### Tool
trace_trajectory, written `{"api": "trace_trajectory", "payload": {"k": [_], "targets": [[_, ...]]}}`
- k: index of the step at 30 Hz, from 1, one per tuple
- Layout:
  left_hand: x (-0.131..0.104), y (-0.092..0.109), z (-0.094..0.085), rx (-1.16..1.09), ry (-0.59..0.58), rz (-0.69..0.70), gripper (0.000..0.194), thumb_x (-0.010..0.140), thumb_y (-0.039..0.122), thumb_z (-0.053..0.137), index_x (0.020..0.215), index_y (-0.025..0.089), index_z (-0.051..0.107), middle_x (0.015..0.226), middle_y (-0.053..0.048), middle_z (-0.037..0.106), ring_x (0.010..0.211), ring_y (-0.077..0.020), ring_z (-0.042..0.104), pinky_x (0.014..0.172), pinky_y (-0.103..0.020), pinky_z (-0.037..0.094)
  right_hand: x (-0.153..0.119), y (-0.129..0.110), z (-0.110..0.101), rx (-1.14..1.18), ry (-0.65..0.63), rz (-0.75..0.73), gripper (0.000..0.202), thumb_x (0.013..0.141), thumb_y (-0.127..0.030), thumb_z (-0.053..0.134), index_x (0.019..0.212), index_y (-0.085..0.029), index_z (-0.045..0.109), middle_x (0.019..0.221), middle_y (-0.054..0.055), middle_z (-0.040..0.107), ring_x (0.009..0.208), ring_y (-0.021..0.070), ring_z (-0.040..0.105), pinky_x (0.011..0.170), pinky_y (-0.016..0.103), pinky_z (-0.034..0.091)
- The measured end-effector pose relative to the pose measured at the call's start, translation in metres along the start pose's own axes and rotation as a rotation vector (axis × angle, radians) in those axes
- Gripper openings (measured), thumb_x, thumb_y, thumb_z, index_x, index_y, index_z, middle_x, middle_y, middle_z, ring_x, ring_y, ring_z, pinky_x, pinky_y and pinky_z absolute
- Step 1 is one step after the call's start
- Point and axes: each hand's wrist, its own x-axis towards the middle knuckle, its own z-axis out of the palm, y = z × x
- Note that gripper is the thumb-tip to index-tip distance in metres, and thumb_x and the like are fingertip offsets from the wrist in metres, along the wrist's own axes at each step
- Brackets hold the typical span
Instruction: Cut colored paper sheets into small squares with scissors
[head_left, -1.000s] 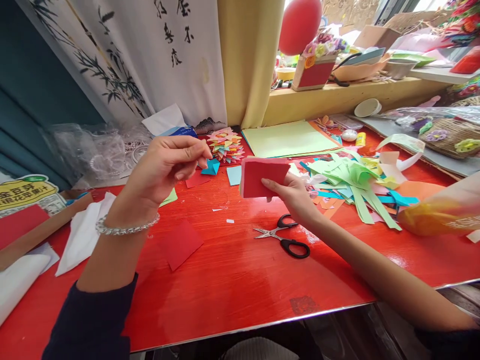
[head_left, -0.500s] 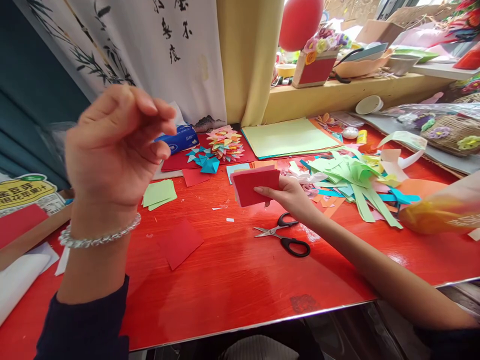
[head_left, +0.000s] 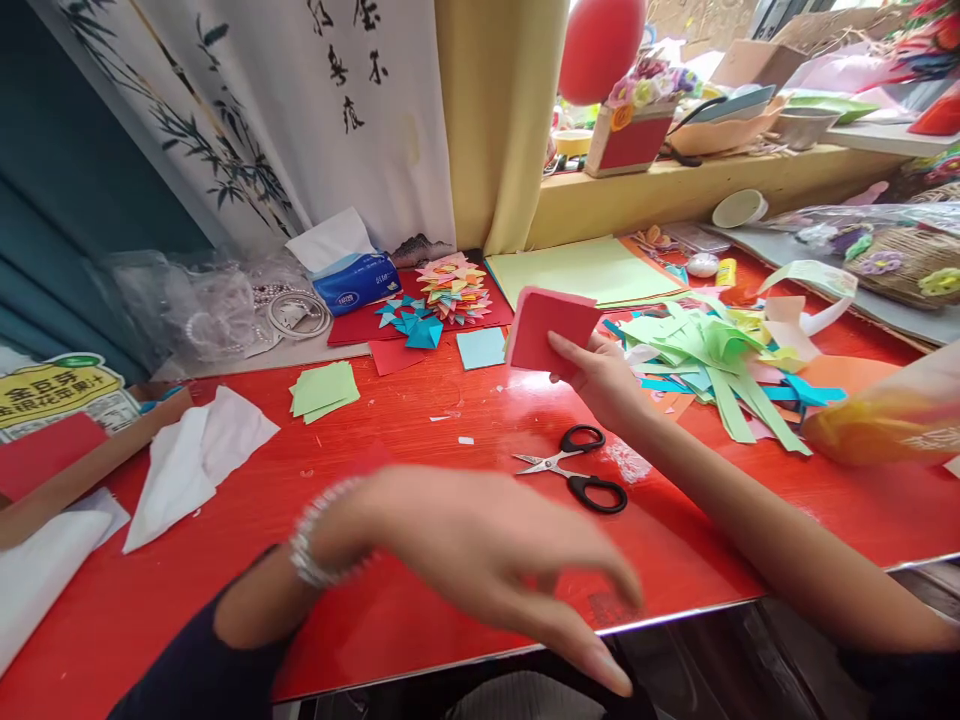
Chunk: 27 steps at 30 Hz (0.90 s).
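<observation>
My right hand pinches a small stack of red paper squares, tilted above the table, thumb on the near face. Low over the front of the table, my left hand is slightly blurred, its thumb apart from the fingers, and nothing shows in it. A bead bracelet circles that wrist. Black-handled scissors lie partly spread between my hands. Most of a loose red square on the table is hidden by my left hand. Green squares and a light blue square lie farther back.
Folded paper pieces and a blue tissue pack stand at the back. Green paper strips are heaped to the right, near large pale sheets. White tissues lie at left beside a cardboard box.
My left hand has swung down and right from its raised position, and its fingers have spread. My right hand has lifted the red squares slightly up and right, uncovering the light blue square.
</observation>
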Motion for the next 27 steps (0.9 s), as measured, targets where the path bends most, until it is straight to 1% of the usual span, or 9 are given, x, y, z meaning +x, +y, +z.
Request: {"api": "trace_trajectory", "payload": {"k": [2, 4, 7, 8, 10, 12, 17, 23, 27], "targets": [[0.024, 0.006, 0.016, 0.102, -0.223, 0.195, 0.015, 0.081, 0.019, 0.052, 0.072, 0.016, 0.064, 0.098, -0.008, 0.068, 0.105, -0.0261, 0.06, 0.088, -0.034, 0.05, 0.003, 0.0, -0.003, 0.103, 0.0, 0.036, 0.021, 0.068, -0.03, 0.074, 0.085, -0.02, 0.069, 0.082, -0.001, 0.067, 0.063, 0.0086, 0.06, 0.049, 0.017, 0.05], [0.024, 0.006, 0.017, 0.073, -0.294, 0.271, 0.011, 0.076, 0.014, 0.055, 0.079, 0.015, 0.065, 0.113, -0.01, 0.064, 0.121, -0.0315, 0.049, 0.096, -0.04, 0.045, 0.003, -0.002, -0.002, 0.168, -0.025, 0.054, 0.021, 0.069, -0.03, 0.074, 0.087, -0.021, 0.068, 0.084, -0.002, 0.068, 0.066, 0.0089, 0.062, 0.054, 0.018, 0.054], [0.002, -0.007, -0.009, -0.217, -0.204, 0.204, 0.013, 0.084, 0.021, 0.053, 0.082, 0.023, 0.065, 0.088, 0.0, 0.07, 0.088, -0.0176, 0.066, 0.078, -0.027, 0.053, -0.001, -0.005, 0.002, 0.206, -0.082, 0.073, 0.02, 0.068, -0.029, 0.074, 0.085, -0.021, 0.068, 0.08, -0.003, 0.067, 0.064, 0.0086, 0.062, 0.052, 0.017, 0.053], [-0.005, -0.015, -0.02, -0.237, 0.026, 0.058, 0.019, 0.088, 0.022, 0.046, 0.084, 0.025, 0.065, 0.08, 0.001, 0.069, 0.076, -0.0151, 0.066, 0.07, -0.027, 0.053, -0.003, -0.006, 0.004, 0.212, -0.107, 0.079, 0.02, 0.068, -0.029, 0.074, 0.085, -0.021, 0.068, 0.079, -0.003, 0.067, 0.062, 0.0081, 0.062, 0.049, 0.016, 0.052], [-0.012, -0.034, -0.036, -0.139, 0.816, -0.11, 0.012, 0.086, 0.029, 0.053, 0.087, 0.024, 0.064, 0.076, 0.001, 0.065, 0.067, -0.0132, 0.061, 0.061, -0.026, 0.05, -0.007, -0.007, 0.007, 0.227, -0.165, 0.093, 0.019, 0.069, -0.029, 0.073, 0.086, -0.021, 0.068, 0.076, -0.003, 0.066, 0.058, 0.007, 0.06, 0.042, 0.013, 0.048], [-0.01, -0.052, -0.042, -0.068, 1.142, -0.219, 0.02, 0.081, 0.033, 0.061, 0.097, 0.022, 0.062, 0.087, -0.001, 0.064, 0.077, -0.0138, 0.06, 0.068, -0.027, 0.049, -0.011, -0.007, 0.009, 0.258, -0.224, 0.11, 0.018, 0.07, -0.028, 0.072, 0.086, -0.02, 0.068, 0.073, -0.004, 0.063, 0.055, 0.0061, 0.058, 0.038, 0.012, 0.045], [0.014, -0.064, -0.023, -0.172, 0.908, -0.159, 0.034, 0.082, 0.039, 0.059, 0.111, 0.022, 0.058, 0.115, -0.005, 0.06, 0.098, -0.0169, 0.058, 0.078, -0.028, 0.049, -0.017, -0.004, 0.012, 0.365, -0.325, 0.171, 0.014, 0.074, -0.028, 0.068, 0.086, -0.02, 0.065, 0.069, -0.004, 0.06, 0.052, 0.0055, 0.056, 0.04, 0.013, 0.046], [0.031, -0.05, 0.003, 0.205, 0.944, -0.128, 0.048, 0.079, 0.041, 0.063, 0.12, 0.02, 0.05, 0.123, -0.008, 0.054, 0.114, -0.0209, 0.047, 0.096, -0.037, 0.042, -0.03, -0.004, 0.02, 0.528, -0.377, 0.295, 0.009, 0.068, -0.016, 0.06, 0.077, -0.018, 0.059, 0.065, -0.003, 0.053, 0.057, 0.0059, 0.052, 0.051, 0.015, 0.048], [0.036, -0.045, 0.013, 0.353, 0.98, -0.144, 0.044, 0.083, 0.043, 0.056, 0.116, 0.015, 0.053, 0.12, -0.01, 0.054, 0.11, -0.0222, 0.048, 0.096, -0.039, 0.042, -0.035, 0.0, 0.023, 0.615, -0.317, 0.364, 0.006, 0.073, -0.017, 0.052, 0.069, -0.021, 0.05, 0.059, -0.004, 0.045, 0.056, 0.0079, 0.05, 0.051, 0.017, 0.049]]}}
